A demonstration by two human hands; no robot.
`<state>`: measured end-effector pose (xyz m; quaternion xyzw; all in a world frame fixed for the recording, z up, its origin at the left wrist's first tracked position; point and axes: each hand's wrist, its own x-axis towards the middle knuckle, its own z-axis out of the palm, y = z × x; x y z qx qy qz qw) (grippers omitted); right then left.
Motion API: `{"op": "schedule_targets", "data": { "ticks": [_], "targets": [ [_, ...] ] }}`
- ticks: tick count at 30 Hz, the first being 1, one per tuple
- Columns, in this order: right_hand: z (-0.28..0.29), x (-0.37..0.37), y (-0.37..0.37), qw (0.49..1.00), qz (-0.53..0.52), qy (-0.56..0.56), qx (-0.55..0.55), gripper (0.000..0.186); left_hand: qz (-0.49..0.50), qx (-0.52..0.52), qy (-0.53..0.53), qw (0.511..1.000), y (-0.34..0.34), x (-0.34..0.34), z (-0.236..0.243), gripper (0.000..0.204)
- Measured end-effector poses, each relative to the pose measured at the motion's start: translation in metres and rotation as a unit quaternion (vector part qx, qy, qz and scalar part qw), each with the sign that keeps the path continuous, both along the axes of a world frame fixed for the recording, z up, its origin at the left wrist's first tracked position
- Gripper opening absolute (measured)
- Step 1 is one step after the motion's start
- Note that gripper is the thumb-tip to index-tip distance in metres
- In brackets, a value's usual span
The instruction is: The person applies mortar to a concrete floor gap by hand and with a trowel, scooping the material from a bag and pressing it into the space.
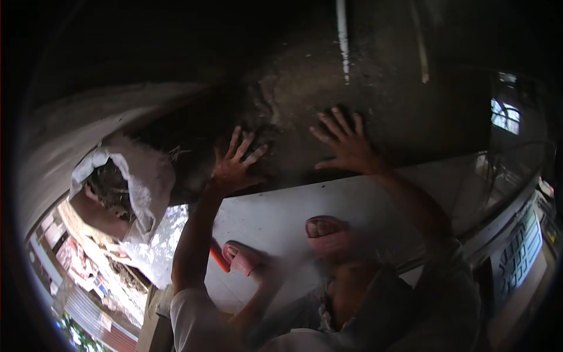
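Note:
Both arms stretch forward over a dark, wet-looking surface [410, 135]. My left hand [236, 164] has its fingers spread, with nothing in it. To its right, my right hand [348, 144] is likewise spread and holds nothing. Each palm faces down toward the dark surface; whether the palms press on it cannot be made out in the dim light. Left of my left hand stands a white woven sack [155, 176], its mouth rolled down, with dry brown plant-like material [111, 190] inside.
My feet, in pink sandals [246, 258], stand on a pale tiled floor [275, 211]. An orange strip-like object [219, 258] lies beside the left foot. A bright opening shows corrugated metal sheets [91, 311] at lower left. White streaks [343, 44] gleam on the dark surface ahead.

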<state>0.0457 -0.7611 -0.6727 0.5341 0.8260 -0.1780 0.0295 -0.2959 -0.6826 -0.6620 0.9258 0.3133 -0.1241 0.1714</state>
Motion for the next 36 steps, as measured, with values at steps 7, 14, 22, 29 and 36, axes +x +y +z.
{"op": "schedule_targets", "data": {
  "ticks": [7, 14, 22, 29, 36],
  "targets": [
    [-0.017, -0.068, 0.010, 0.989, 0.045, 0.111, 0.081, 0.096, 0.115, 0.120, -0.127, 0.978, -0.027, 0.010, -0.054, 0.084],
    [-0.034, -0.123, 0.050, 0.968, -0.142, 0.103, 0.177, 0.105, 0.309, 0.209, -0.124, 0.919, 0.009, 0.034, -0.058, 0.081],
    [-0.042, -0.146, 0.107, 0.958, -0.119, 0.175, 0.192, 0.111, 0.405, 0.273, -0.192, 0.851, 0.047, 0.019, -0.060, 0.068],
    [-0.041, -0.143, 0.119, 0.953, -0.135, 0.153, 0.223, 0.117, 0.472, 0.257, -0.154, 0.829, 0.051, 0.018, -0.072, 0.059],
    [-0.027, -0.137, 0.129, 0.949, -0.088, 0.214, 0.217, 0.099, 0.396, 0.157, -0.315, 0.848, 0.041, 0.033, -0.047, 0.057]
  ]
}}
